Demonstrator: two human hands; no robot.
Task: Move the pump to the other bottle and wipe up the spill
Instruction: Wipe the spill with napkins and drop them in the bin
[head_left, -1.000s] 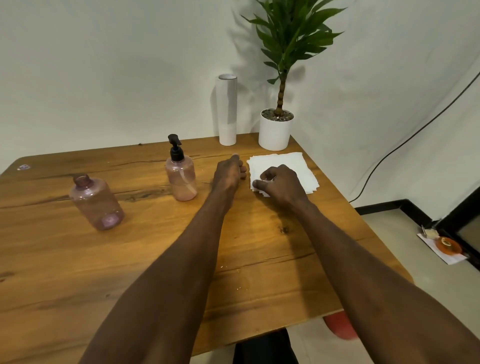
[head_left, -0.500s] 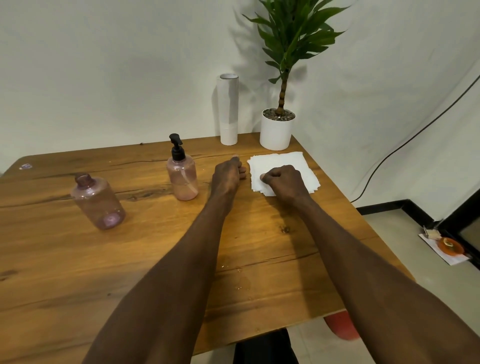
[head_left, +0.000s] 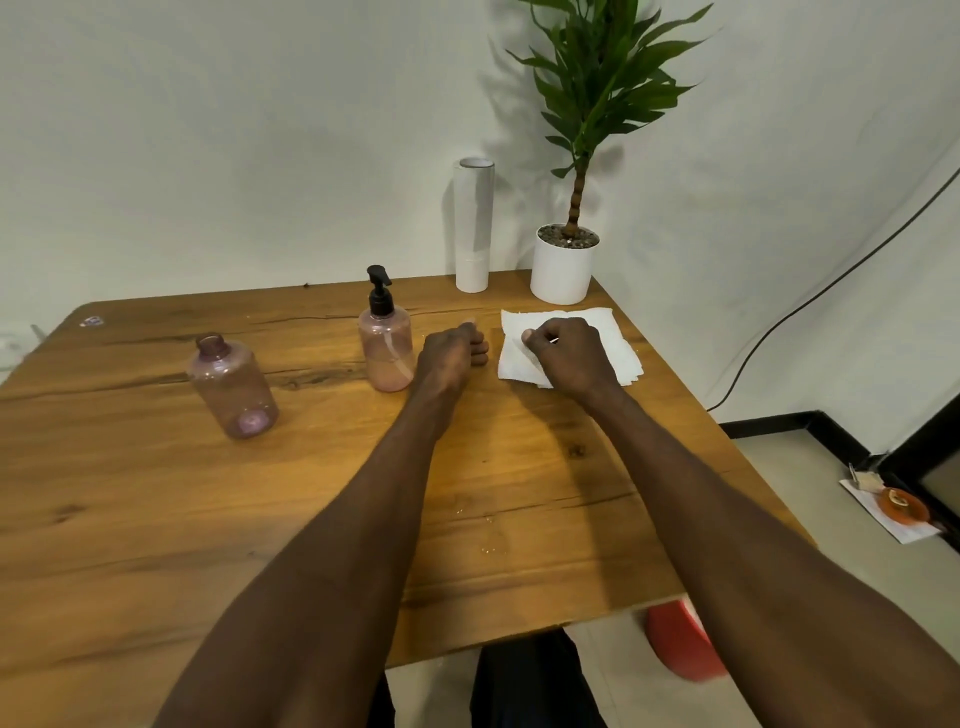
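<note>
The right hand's fingers (head_left: 535, 340) are curling onto the top sheet of the tissues (head_left: 613, 332), thumb and forefinger pinching at its near-left part; the right hand (head_left: 569, 358) is covering most of the stack. The left hand (head_left: 452, 353) is resting on the bench (head_left: 156, 519) just left of the tissues, knuckles down, fingers loosely curled and gripping nothing.

To do this step well, the pinch should be taking one sheet only, peeling from a corner so the rest are staying flat; the left hand looks well placed to be pressing the stack down while the sheet is lifting.

The pump (head_left: 379, 293) is sitting on the bottle (head_left: 387, 353) just left of the left hand, so that half of the task looks done or not begun; I cannot tell which. The open bottle (head_left: 231, 387) is standing well left of the tissues, capless. The spill (head_left: 485, 540) is showing as small wet beads on the wood, nearer the viewer than the tissues, between the two forearms.

Behind the tissues a potted plant (head_left: 566, 265) and a white roll (head_left: 474, 228) are standing against the pale wall. Right of the tissues, beyond the bench edge, a black cable (head_left: 831, 280) is running down the wall to a tiled floor, where an orange object (head_left: 901, 506) is lying on paper.
</note>
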